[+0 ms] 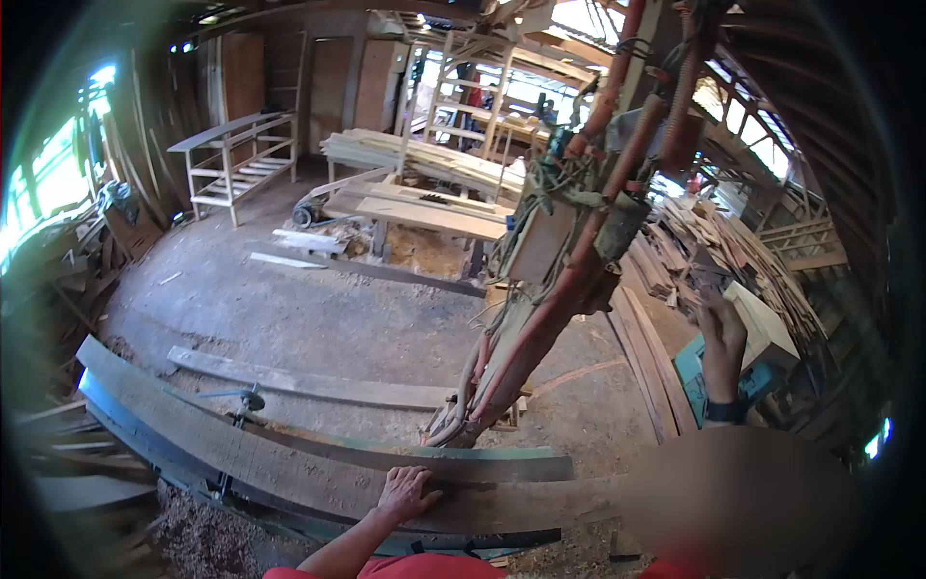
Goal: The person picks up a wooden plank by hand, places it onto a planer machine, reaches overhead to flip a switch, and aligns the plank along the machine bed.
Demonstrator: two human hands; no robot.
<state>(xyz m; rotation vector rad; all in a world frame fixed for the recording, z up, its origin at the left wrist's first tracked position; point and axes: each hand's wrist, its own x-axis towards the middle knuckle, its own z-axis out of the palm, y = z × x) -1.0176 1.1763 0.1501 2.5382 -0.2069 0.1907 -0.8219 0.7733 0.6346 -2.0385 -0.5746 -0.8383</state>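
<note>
My left hand (403, 495) lies palm down on a long wooden board (289, 471), its fingers stretched over the top face. The board rests lengthwise along a machine with a long, narrow metal bed (511, 468), with wood shavings scattered around. My right hand (721, 338) is raised off to the right with a dark band (725, 411) at the wrist. Its fingers are loosely bent and apart, with nothing seen in them. A blurred patch hides most of the right forearm.
A post (540, 347) wrapped in pipes and cables rises just beyond the machine. A handwheel (253, 398) sticks out at its far side. A plank (309, 378) lies on the floor. Stacked timber (405, 154), a wooden frame (241, 164) and a pale box (762, 328) stand farther off.
</note>
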